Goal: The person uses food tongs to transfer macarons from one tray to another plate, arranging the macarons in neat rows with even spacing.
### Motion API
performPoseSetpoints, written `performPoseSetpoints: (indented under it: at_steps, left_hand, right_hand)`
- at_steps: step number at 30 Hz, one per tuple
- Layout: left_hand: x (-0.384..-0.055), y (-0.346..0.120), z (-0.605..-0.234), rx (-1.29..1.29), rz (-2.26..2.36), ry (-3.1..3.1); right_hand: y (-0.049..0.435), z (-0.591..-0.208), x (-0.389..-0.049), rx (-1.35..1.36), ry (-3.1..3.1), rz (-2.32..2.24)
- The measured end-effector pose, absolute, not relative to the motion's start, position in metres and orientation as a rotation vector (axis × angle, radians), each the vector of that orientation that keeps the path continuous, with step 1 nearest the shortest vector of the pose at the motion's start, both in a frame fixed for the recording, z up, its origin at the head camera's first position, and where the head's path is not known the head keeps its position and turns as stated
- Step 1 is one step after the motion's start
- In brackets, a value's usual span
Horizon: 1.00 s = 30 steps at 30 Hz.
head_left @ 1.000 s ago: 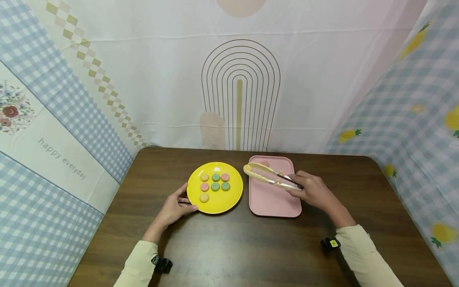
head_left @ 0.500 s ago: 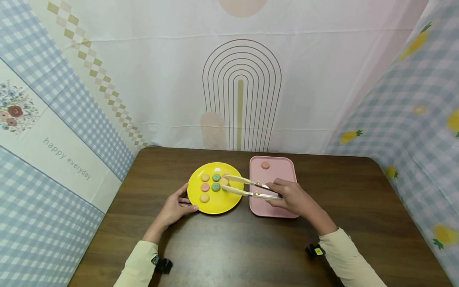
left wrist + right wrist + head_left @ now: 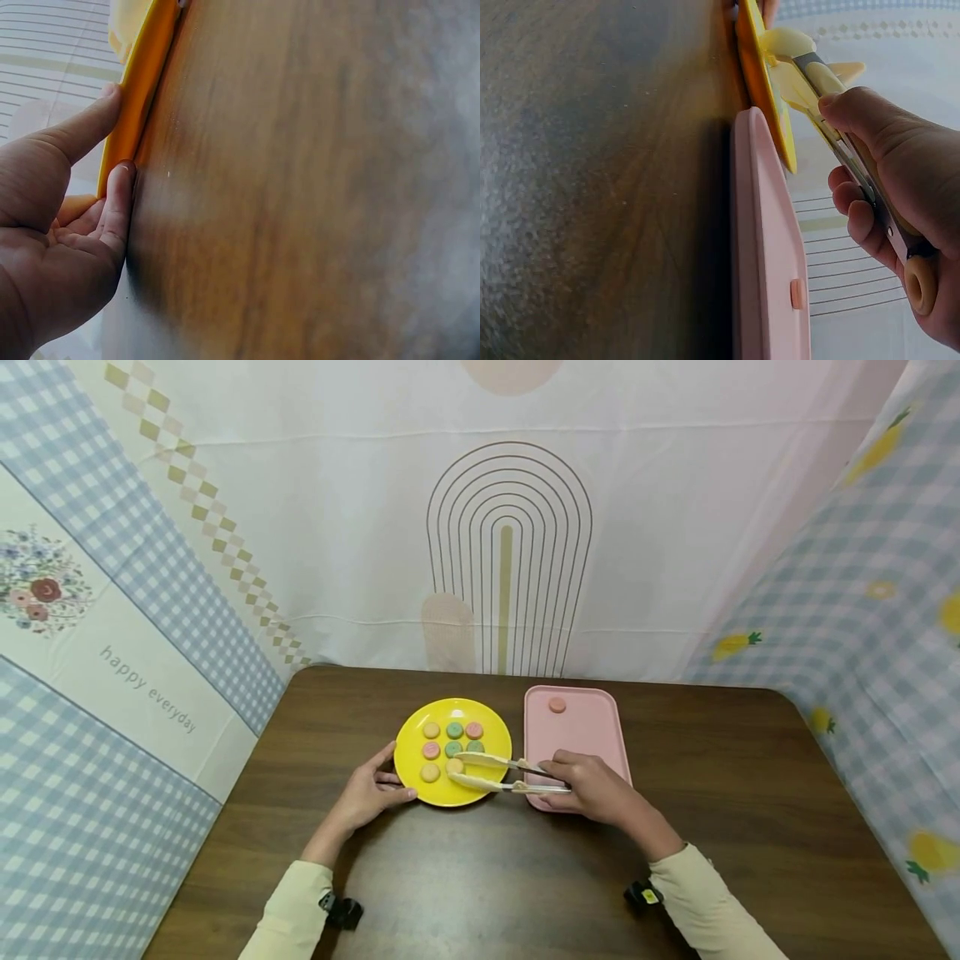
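At the left rim of a yellow plate, my left hand holds the edge, thumb and fingers bent about it in the left wrist view. Several small round cookies, yellow, green and pink, lie on the plate in rows. My right hand grips metal tongs with cream tips, reaching in from the right. Between those tips is a yellow cookie low over the plate, in the bottom row; whether it touches the plate cannot be told. The right wrist view shows the fingers wrapped around the tongs' handles.
A pink rectangular tray stands just right of the plate, beneath the right hand, with one pink cookie near its far end. The dark wooden table meets a patterned cloth at its far edge.
My right hand has brought the tongs left from above the tray to the plate, carrying the yellow cookie down to the bottom row. The left hand keeps its place on the rim.
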<state>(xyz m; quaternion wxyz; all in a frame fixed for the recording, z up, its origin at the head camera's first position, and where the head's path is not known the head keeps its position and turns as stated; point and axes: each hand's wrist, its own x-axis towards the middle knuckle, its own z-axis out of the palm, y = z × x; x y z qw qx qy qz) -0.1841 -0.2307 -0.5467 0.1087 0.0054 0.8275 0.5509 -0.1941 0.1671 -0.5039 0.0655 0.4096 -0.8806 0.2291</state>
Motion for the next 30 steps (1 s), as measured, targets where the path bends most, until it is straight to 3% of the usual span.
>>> performPoseSetpoints:
  at_steps: [13,30]
  left_hand:
    - [-0.182,-0.230,-0.547,0.031,1.629,2.430]
    - [-0.185,-0.232,-0.548,0.023,1.634,2.420]
  right_hand:
    - [0.175,-0.498,-0.192,1.206,-2.655,0.686]
    - [0.256,-0.480,-0.226,1.078,-2.414,0.579]
